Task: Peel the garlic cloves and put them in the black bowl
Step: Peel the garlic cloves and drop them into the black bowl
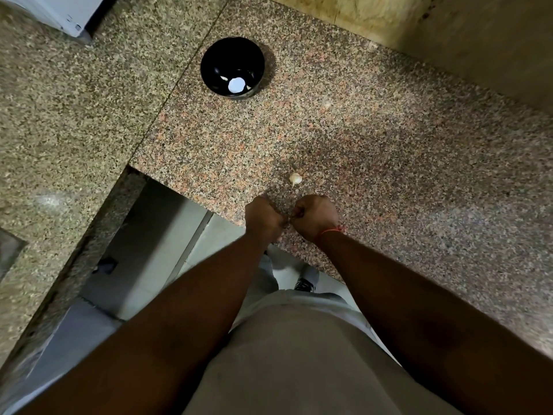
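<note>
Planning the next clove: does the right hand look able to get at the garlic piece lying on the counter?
Probably yes. The garlic piece lies on bare counter just beyond the right hand, with nothing between them. But both hands are curled together, apparently on something small, so the right hand would need to free itself first.

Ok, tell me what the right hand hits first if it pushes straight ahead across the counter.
Probably the garlic clove, lying just beyond the right hand on the granite counter. Depth is unclear, so it may pass slightly beside it.

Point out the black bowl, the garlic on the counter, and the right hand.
black bowl (209, 56): head view, inner left wall.
garlic (295, 177): head view, middle of the bulb.
right hand (314, 215): head view, back of the hand.
</note>
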